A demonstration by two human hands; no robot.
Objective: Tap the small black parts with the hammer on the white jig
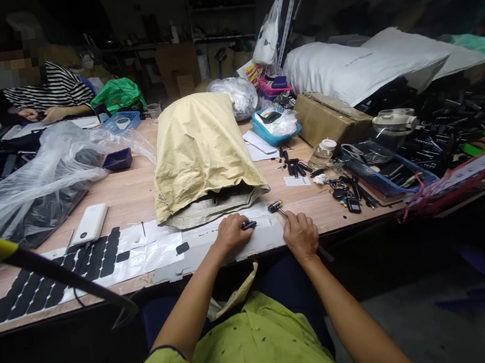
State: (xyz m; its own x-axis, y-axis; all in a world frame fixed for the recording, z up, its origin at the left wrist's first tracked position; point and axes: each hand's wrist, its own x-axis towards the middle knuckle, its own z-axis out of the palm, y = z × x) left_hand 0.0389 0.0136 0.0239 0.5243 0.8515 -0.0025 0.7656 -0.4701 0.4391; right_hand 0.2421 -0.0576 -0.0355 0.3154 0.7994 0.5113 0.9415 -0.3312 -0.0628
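Observation:
My left hand is closed on a small black part, low over a grey board at the table's front edge. The part's exact kind is too small to make out. My right hand wraps round the handle of a small hammer, whose yellow and black head points up and left, just right of the black part. Behind both hands lies a large yellow woven sack, its open mouth facing me with dark things inside. White sheets with black stickers lie left of the board.
A white power bank rests on the sticker sheets. Loose black parts, a jar, a blue tray and a cardboard box stand right. A yellow-black pole crosses the left front. A co-worker sits far left.

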